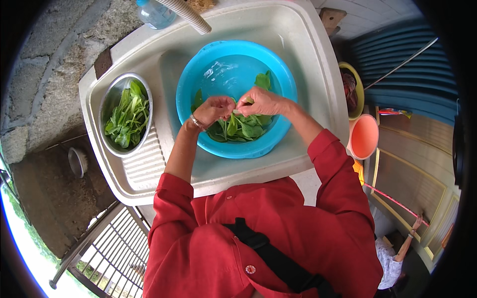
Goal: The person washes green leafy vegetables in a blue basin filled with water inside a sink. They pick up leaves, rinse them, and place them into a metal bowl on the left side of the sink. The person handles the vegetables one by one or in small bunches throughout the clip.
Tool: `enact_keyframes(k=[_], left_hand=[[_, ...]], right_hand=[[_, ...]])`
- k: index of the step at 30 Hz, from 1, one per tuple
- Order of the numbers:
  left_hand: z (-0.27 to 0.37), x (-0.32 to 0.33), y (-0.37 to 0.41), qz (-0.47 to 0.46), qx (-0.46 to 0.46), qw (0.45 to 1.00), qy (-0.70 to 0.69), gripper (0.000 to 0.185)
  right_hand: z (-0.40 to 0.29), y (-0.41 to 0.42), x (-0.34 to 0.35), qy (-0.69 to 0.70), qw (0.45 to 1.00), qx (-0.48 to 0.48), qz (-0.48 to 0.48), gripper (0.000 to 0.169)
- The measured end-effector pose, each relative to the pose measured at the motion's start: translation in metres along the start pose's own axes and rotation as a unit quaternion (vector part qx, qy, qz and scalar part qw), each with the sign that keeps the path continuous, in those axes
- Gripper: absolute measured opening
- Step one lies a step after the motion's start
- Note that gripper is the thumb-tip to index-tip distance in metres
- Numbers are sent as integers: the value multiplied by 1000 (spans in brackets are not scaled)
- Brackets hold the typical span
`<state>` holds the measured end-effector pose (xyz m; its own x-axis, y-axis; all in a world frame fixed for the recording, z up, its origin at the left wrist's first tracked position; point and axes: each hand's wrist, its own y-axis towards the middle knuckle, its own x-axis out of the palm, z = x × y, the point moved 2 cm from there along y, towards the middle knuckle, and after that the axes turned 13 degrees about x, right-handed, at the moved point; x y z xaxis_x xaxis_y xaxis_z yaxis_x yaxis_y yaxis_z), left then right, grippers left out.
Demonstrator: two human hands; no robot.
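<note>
My left hand and my right hand meet above the near part of a blue plastic basin, fingertips almost touching. A short piece of pale green stem shows in my right hand. My left fingers are pinched at a leafy green; how firmly they hold it is hard to see. Below them, leafy greens lie in the basin's water, and single leaves show at its left and right sides. Left of the basin, a steel bowl holds more greens with long stems.
The basin stands in a pale sink with a ribbed drainboard. A corrugated hose and a plastic bottle are at the back. To the right are a pink bucket and a yellow-green tub. Another person holds a pink pole lower right.
</note>
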<state>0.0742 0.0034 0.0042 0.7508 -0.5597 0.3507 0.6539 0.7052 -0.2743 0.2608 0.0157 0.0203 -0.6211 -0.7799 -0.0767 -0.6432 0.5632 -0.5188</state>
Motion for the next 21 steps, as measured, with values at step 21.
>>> enact_keyframes(k=[21], left_hand=[[-125, -27, 10, 43, -59, 950, 303, 10]], right_hand=[[78, 39, -13, -241, 924, 198, 223, 34]])
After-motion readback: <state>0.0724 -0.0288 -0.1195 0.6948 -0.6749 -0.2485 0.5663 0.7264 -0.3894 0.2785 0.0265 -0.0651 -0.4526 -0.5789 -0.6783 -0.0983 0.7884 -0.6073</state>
